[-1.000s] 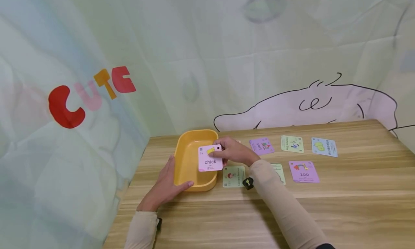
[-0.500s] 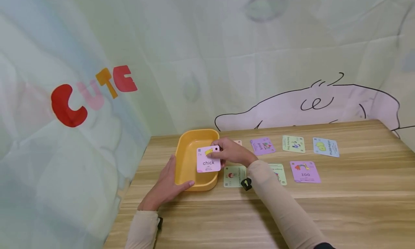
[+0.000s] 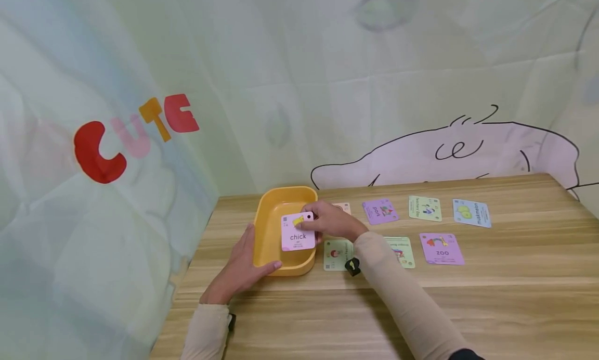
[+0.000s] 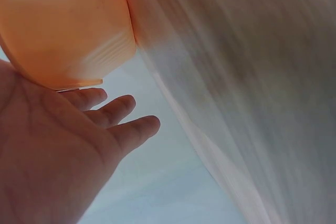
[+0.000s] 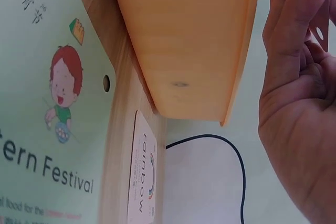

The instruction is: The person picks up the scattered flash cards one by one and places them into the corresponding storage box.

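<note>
In the head view my right hand (image 3: 333,220) pinches a pink flash card (image 3: 298,240) marked "chick" between thumb and fingers. The card is held over the right part of a yellow tray (image 3: 260,230). My left hand (image 3: 237,266) lies against the tray's left side, its thumb along the near rim. The left wrist view shows fairly straight fingers (image 4: 118,111) beside the tray wall (image 4: 68,35). Beneath the right hand, a green card (image 5: 63,124) reading "...tern Festival" and a "rainbow" card (image 5: 143,177) lie on the table.
Right of the tray, the wooden table (image 3: 515,308) bears more flash cards: "park" (image 3: 380,211), "Teachers' Day" (image 3: 425,208), "muskmelon" (image 3: 471,213), "zoo" (image 3: 442,248) and a green card (image 3: 401,252) partly behind the right sleeve. A printed curtain (image 3: 262,89) hangs behind and at left.
My right hand has shifted slightly left and down with the chick card, further over the tray. More of the cards near the right sleeve now show. My left hand keeps its place at the tray.
</note>
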`<action>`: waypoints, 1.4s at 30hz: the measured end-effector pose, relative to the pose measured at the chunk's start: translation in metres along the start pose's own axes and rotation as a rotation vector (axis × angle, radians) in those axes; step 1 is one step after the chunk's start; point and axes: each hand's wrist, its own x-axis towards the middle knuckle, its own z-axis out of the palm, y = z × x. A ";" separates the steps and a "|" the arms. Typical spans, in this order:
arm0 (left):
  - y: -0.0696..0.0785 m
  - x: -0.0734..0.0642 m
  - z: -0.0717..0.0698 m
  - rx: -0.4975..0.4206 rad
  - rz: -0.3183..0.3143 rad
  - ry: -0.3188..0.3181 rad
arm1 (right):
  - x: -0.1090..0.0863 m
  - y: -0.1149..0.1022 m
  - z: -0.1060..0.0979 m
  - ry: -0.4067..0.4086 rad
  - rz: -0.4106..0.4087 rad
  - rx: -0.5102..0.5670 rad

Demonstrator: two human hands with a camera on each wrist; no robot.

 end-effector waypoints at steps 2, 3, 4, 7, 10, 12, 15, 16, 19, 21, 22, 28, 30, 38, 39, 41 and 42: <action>0.000 0.000 0.000 0.003 0.003 0.000 | 0.000 0.000 0.001 0.002 -0.001 0.003; 0.000 0.000 0.000 0.004 0.004 0.001 | 0.001 0.001 0.001 0.003 -0.002 0.003; 0.000 0.000 0.000 0.006 0.004 0.000 | 0.001 0.001 0.002 0.003 -0.002 0.006; 0.000 0.000 -0.001 0.009 0.006 0.002 | 0.002 0.002 0.003 0.003 -0.003 0.016; 0.000 0.000 -0.001 0.004 -0.001 -0.001 | 0.003 0.003 0.005 0.003 0.006 0.022; 0.000 0.000 0.000 0.000 -0.009 -0.002 | 0.004 0.003 0.006 0.001 0.009 0.023; 0.000 0.000 0.001 -0.005 -0.019 -0.001 | 0.006 0.005 0.007 0.002 0.013 0.006; 0.000 0.000 0.001 -0.004 -0.018 0.001 | 0.007 0.006 0.008 0.005 0.014 -0.001; -0.001 0.000 0.001 -0.005 -0.008 0.007 | 0.008 0.006 0.008 0.017 0.016 -0.024; -0.001 0.000 0.001 -0.005 0.000 0.009 | 0.009 0.006 0.008 0.023 0.016 -0.032; -0.001 0.000 0.001 -0.006 0.005 0.010 | 0.009 0.005 0.008 0.025 0.017 -0.034; 0.000 0.000 0.001 -0.008 0.004 0.011 | 0.010 0.002 0.010 0.035 0.041 -0.043; 0.000 0.000 0.001 -0.010 -0.001 0.014 | 0.011 0.001 0.011 0.039 0.053 -0.049; 0.000 0.000 0.001 -0.014 0.010 0.023 | 0.015 -0.002 0.013 0.059 0.062 -0.143; -0.001 0.000 0.002 -0.013 0.008 0.024 | 0.015 -0.003 0.013 0.063 0.063 -0.152; -0.001 0.000 0.002 -0.010 0.012 0.025 | 0.016 -0.005 0.014 0.070 0.065 -0.156; -0.002 0.001 0.002 -0.009 0.018 0.026 | 0.017 -0.006 0.015 0.074 0.068 -0.148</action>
